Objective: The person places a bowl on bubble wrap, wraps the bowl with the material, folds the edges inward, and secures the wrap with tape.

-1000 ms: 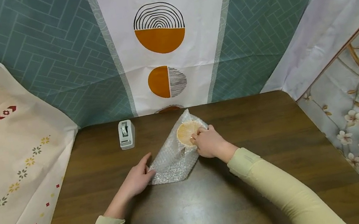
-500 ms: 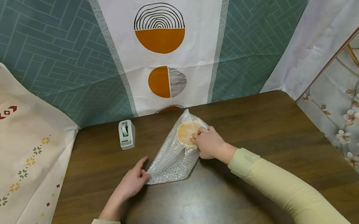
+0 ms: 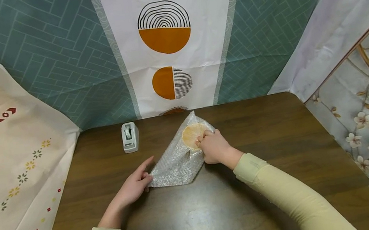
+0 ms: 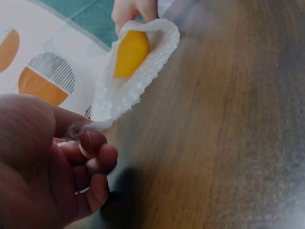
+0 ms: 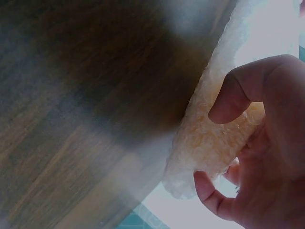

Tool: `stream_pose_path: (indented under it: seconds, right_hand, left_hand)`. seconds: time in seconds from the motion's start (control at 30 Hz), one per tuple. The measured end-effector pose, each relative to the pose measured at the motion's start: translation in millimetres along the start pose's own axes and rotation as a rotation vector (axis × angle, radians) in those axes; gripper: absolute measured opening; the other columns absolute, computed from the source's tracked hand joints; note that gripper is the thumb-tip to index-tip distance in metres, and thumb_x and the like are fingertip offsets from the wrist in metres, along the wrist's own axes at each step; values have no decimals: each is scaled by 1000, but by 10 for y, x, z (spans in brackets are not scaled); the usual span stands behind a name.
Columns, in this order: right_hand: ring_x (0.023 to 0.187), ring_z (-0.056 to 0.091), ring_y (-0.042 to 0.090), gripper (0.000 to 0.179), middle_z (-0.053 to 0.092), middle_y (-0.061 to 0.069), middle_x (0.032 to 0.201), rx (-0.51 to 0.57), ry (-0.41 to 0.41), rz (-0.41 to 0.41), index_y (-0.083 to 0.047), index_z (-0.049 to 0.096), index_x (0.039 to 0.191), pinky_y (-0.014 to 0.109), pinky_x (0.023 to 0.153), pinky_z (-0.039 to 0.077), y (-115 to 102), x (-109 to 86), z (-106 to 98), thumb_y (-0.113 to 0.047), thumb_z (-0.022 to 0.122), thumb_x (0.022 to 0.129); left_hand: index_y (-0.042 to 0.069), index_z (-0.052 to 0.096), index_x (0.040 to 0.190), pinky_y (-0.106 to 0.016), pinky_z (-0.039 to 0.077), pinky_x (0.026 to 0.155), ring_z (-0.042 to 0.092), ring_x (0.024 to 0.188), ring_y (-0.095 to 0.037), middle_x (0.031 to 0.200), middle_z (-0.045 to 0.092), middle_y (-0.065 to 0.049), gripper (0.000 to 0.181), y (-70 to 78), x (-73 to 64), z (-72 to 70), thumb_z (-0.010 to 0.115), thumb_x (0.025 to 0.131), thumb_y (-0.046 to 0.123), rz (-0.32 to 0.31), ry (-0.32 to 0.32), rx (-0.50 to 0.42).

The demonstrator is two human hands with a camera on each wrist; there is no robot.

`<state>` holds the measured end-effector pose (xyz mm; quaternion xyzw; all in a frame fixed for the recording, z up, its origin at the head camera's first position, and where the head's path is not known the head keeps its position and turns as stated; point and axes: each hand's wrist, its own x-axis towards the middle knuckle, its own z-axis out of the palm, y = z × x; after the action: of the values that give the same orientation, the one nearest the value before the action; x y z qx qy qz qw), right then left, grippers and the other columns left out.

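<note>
A clear bubble wrap sheet [image 3: 174, 168] is folded around a round yellow-orange thing [image 3: 191, 135], whose flat pale face shows at the far end. What kind of thing it is, I cannot tell. My right hand [image 3: 215, 146] grips the wrapped thing from the right side; in the right wrist view, thumb and fingers curl around the bubble wrap [image 5: 195, 138]. At the sheet's near left corner, my left hand [image 3: 133, 186] pinches the wrap between thumb and fingers, index finger stretched out in the head view. The left wrist view shows bright yellow [image 4: 133, 53] inside the wrap's open fold.
On the brown wooden table [image 3: 263, 119], a white tape dispenser [image 3: 130, 137] stands at the back left. A patterned cloth [image 3: 168, 46] hangs behind the table's back edge. Printed cloths also border the left and right sides.
My left hand has shifted left and slightly toward me, drawing the wrap's corner outward, then lifted back a little. The right hand keeps its grip in nearly the same place.
</note>
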<state>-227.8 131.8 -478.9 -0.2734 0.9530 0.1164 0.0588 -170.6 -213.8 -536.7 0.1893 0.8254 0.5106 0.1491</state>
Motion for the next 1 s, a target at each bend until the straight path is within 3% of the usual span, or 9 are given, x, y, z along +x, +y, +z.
stream_pose_path:
  seconds: [0.1,0.2,0.3,0.47,0.6,0.77,1.0]
  right_hand:
    - [130,51,26,58,61,2,152,-2,2,1,-17,65,150,61,100,45,6,-4,3,-23,66,92]
    - [130,51,26,59,60,2,153,-3,5,3,-17,65,150,61,99,45,5,-6,5,-24,67,91]
    - [131,50,26,60,60,2,153,-6,4,2,-17,65,150,60,99,46,-1,1,5,-25,67,91]
    - [131,50,26,59,61,2,152,-10,-1,0,-16,65,150,61,101,45,-3,18,13,-25,67,92]
    - [133,50,26,60,59,2,154,-12,-12,4,-16,64,151,61,102,45,1,26,15,-25,67,92]
    - [135,49,27,61,58,3,156,-1,-18,4,-16,63,152,61,103,44,1,16,8,-25,68,92]
    - [134,49,27,61,59,3,154,-5,-14,3,-16,64,151,61,102,45,2,14,9,-26,68,91]
  left_hand:
    - [9,55,153,-37,54,62,59,65,-24,79,57,-5,45,225,-11,-4,55,108,7,-20,25,-42]
    - [3,67,136,-38,57,66,63,66,-26,86,57,-12,31,323,-4,-3,53,109,2,-47,48,-127]
    - [-5,70,125,-38,60,73,69,72,-27,105,64,-20,25,353,-3,-6,52,109,1,-37,67,-222]
    - [-2,75,112,-28,51,85,65,92,-16,110,71,-15,22,344,-9,-25,54,108,4,20,128,-203]
    - [-3,75,110,-29,49,80,58,90,-14,105,71,-8,25,318,-8,-38,51,102,-2,53,127,-213]
    - [-10,69,115,-32,52,70,56,80,-11,98,69,-2,33,289,-28,-55,47,91,-13,99,61,-283]
    - [-6,67,121,-27,33,47,39,54,-3,74,60,-11,41,247,-65,-63,48,88,-22,117,26,-183]
